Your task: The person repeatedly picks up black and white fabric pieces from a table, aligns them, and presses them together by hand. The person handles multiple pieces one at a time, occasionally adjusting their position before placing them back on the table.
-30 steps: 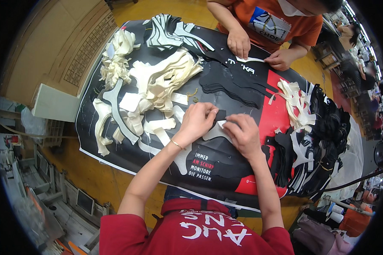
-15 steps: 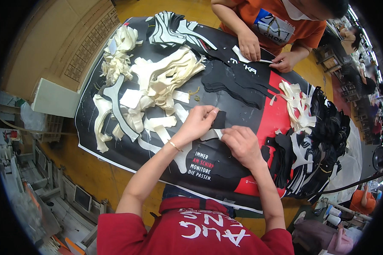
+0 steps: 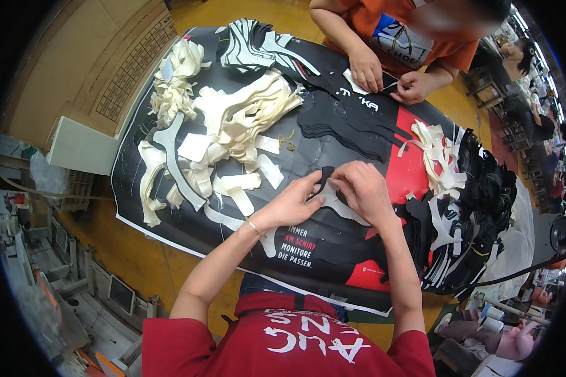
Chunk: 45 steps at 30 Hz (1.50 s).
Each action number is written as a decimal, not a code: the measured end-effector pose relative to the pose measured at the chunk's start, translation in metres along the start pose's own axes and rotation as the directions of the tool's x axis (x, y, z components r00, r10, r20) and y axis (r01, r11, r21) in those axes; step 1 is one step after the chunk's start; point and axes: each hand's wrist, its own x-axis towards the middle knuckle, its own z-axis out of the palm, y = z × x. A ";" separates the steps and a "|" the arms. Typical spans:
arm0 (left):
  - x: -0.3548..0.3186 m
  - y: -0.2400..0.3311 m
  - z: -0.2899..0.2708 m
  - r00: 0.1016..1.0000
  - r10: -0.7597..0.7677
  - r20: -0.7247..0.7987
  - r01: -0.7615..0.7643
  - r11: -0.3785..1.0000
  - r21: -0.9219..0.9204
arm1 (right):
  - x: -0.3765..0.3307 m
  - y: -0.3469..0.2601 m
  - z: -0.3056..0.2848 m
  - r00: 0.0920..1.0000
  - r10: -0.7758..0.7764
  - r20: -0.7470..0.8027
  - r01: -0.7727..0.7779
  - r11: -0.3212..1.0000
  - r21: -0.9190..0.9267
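Near the middle of the table, my left hand (image 3: 297, 200) pinches a black fabric piece (image 3: 326, 175) between thumb and fingers. My right hand (image 3: 362, 190) is closed on a whitish fabric piece (image 3: 341, 207) that lies against the black one; its fingertips hide where the two meet. Below my left wrist a loose pale cut strip (image 3: 269, 244) rests on the dark printed table cover (image 3: 333, 234). Farther off, beyond my hands, sits a layered stack of black cut pieces (image 3: 339, 133).
Cream cut pieces (image 3: 245, 113) are heaped at the left, with black-and-white pieces (image 3: 251, 47) behind them. Bundled black pieces (image 3: 478, 207) and cream strips (image 3: 437, 157) crowd the right. Across the table, a co-worker in an orange shirt (image 3: 396, 44) handles a white piece.
My right hand has moved up, away from me, and my left hand slightly down. The whitish piece now hangs toward the lower right from my fingers. The co-worker's hands have shifted slightly.
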 end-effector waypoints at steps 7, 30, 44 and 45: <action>-0.001 0.018 -0.008 0.995 -0.042 0.087 0.033 0.994 0.106 | 0.003 0.003 0.003 1.000 0.015 0.025 -0.016 0.999 0.031; 0.007 0.016 -0.012 0.982 -0.098 0.164 0.076 0.988 0.134 | 0.005 0.010 0.003 0.997 0.066 0.043 -0.072 0.983 0.169; 0.006 0.041 -0.001 0.976 -0.216 0.039 0.213 0.974 0.078 | 0.013 0.013 -0.006 0.901 0.282 0.329 -0.429 0.688 0.586; 0.005 0.041 0.001 0.988 -0.156 -0.014 0.156 0.978 0.139 | 0.014 0.013 -0.005 0.892 0.281 0.355 -0.450 0.636 0.626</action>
